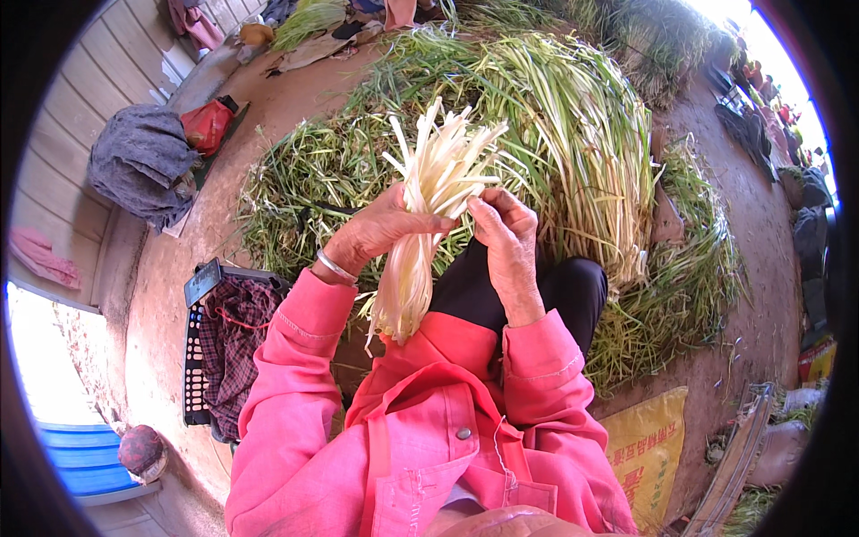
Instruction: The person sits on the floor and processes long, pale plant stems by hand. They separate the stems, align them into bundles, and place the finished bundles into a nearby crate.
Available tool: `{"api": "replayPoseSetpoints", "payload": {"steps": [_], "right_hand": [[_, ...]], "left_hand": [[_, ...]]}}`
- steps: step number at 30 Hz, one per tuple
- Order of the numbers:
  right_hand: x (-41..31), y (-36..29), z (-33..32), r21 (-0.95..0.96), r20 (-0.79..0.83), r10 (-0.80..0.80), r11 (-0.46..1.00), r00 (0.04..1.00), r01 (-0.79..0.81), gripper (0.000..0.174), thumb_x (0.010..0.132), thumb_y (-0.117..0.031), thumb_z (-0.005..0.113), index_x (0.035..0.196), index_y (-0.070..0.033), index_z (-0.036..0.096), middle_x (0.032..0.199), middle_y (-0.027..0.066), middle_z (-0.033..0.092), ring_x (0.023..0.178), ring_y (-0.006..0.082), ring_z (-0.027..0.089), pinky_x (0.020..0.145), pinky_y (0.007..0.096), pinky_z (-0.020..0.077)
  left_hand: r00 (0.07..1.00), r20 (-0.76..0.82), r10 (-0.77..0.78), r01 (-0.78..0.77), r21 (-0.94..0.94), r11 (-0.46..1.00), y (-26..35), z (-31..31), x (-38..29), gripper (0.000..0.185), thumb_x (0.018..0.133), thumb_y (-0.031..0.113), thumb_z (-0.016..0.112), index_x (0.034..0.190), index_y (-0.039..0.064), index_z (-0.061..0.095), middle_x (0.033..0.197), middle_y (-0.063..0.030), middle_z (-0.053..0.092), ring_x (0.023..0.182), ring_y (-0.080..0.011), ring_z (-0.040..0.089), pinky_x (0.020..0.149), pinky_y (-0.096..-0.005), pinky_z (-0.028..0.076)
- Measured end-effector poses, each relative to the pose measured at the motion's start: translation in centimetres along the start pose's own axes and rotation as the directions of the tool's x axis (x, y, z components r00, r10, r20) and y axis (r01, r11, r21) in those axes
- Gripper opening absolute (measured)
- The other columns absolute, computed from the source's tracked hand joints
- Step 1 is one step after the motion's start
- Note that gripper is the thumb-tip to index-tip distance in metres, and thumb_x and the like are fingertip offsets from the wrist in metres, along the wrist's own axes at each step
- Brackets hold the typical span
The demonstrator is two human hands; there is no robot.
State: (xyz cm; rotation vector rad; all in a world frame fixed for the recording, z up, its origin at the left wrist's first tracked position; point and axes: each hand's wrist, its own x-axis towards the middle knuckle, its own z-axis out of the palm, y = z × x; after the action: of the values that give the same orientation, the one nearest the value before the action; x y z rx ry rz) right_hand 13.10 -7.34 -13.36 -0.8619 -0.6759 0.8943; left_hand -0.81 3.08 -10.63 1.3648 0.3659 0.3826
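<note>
A bundle of pale, peeled leafy stalks [419, 262], like blanched garlic chives, stands in front of my chest. My left hand [382, 228], with a silver bangle at the wrist, is wrapped round its middle, the thumb lying across the front. My right hand [507, 235] is at the bundle's right side, thumb and forefinger pinched together at the tip of one pale stalk. The bundle's lower end hangs over my lap. Beyond and to the right lies a big heap of unpeeled green stalks [570, 154], with loose green leaves [302, 181] spread on the floor around it.
At left stands a black plastic basket [194, 376] with a checked cloth and a phone [203, 282] on its rim. Farther left are a grey cloth [141, 161] and a red bag [208, 124]. A yellow printed sack [644, 450] and a long plank-like piece [735, 463] lie at lower right.
</note>
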Motion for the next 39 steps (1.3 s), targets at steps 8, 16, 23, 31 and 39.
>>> {"api": "replayPoseSetpoints", "payload": {"steps": [8, 16, 23, 31, 39], "right_hand": [[-0.1, -0.5, -0.3, -0.464, 0.078, -0.187, 0.862, 0.979, 0.202, 0.021, 0.086, -0.011, 0.060, 0.069, -0.002, 0.052, 0.064, -0.0075, 0.040, 0.059, 0.0024, 0.032, 0.052, 0.0203, 0.0267], [-0.6, -0.3, -0.1, -0.429, 0.044, -0.211, 0.879, 0.977, 0.209, 0.018, 0.082, -0.003, 0.059, 0.066, -0.002, 0.050, 0.062, -0.0073, 0.043, 0.056, 0.0010, 0.034, 0.050, 0.0188, 0.0283], [-1.6, -1.3, -0.8, -0.139, 0.113, -0.082, 0.985, 0.990, 0.098, 0.011, 0.080, -0.002, 0.058, 0.069, -0.002, 0.055, 0.064, -0.0065, 0.049, 0.058, 0.0002, 0.039, 0.051, 0.0172, 0.0306], [1.6, -3.7, -3.3, -0.558, -0.205, -0.425, 0.791, 0.882, 0.251, 0.013, 0.082, -0.008, 0.062, 0.071, -0.004, 0.058, 0.058, -0.0048, 0.048, 0.049, 0.0011, 0.040, 0.045, 0.0173, 0.0307], [0.4, 0.7, 0.0, -0.582, 0.139, -0.037, 0.806, 0.990, 0.111, 0.027, 0.084, -0.022, 0.062, 0.068, -0.001, 0.056, 0.054, -0.0021, 0.050, 0.049, 0.0033, 0.044, 0.045, 0.0201, 0.0347]], "left_hand": [[0.998, -0.047, -0.035, 0.033, -0.031, 0.999, 0.4, 0.5, -0.9, 0.046, 0.077, 0.008, 0.069, 0.119, 0.004, 0.052, 0.090, -0.0006, 0.061, 0.077, -0.0084, 0.057, 0.065, -0.0229, 0.047], [0.998, -0.051, -0.025, 0.024, -0.028, 0.999, 0.0, 0.7, -0.9, 0.044, 0.077, 0.009, 0.069, 0.117, 0.003, 0.052, 0.090, -0.0013, 0.061, 0.075, -0.0090, 0.057, 0.066, -0.0234, 0.047], [0.988, -0.134, -0.082, 0.056, -0.187, 0.981, -0.5, -0.3, -1.1, 0.041, 0.076, 0.009, 0.071, 0.113, 0.002, 0.054, 0.088, -0.0041, 0.064, 0.075, -0.0112, 0.061, 0.067, -0.0234, 0.049], [0.983, -0.103, -0.155, 0.118, -0.295, 0.948, -1.3, -1.7, -1.3, 0.041, 0.077, 0.012, 0.070, 0.113, 0.001, 0.054, 0.091, -0.0065, 0.065, 0.080, -0.0123, 0.062, 0.072, -0.0256, 0.050], [0.989, -0.116, -0.087, 0.056, -0.243, 0.968, -1.4, -0.8, -0.8, 0.041, 0.078, 0.012, 0.068, 0.114, 0.002, 0.053, 0.093, -0.0057, 0.064, 0.079, -0.0123, 0.062, 0.071, -0.0256, 0.051]]}}
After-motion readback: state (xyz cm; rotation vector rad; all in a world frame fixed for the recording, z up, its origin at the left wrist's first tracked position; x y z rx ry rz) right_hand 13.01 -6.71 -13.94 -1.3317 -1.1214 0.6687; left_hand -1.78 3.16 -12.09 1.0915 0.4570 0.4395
